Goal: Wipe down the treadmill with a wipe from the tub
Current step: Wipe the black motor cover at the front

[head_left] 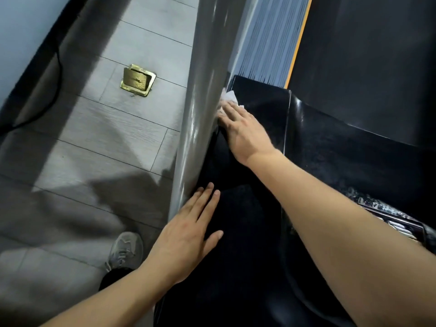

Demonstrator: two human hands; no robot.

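Observation:
The treadmill fills the right of the head view: a grey upright post [200, 109], a glossy black console surface [313, 147] and the dark belt [368, 55] with an orange edge strip. My right hand [245, 132] lies flat with straight fingers on a white wipe [230, 96], pressing it against the black surface right beside the post. Only the wipe's far edge shows past my fingertips. My left hand [191, 230] rests open and flat on the black surface lower down, fingers touching the post's base. No tub is in view.
Grey plank floor [118, 138] lies left of the post, with a brass floor socket [138, 80] flipped open. A black cable [50, 100] runs along the wall at far left. My grey shoe [125, 250] stands on the floor by the treadmill.

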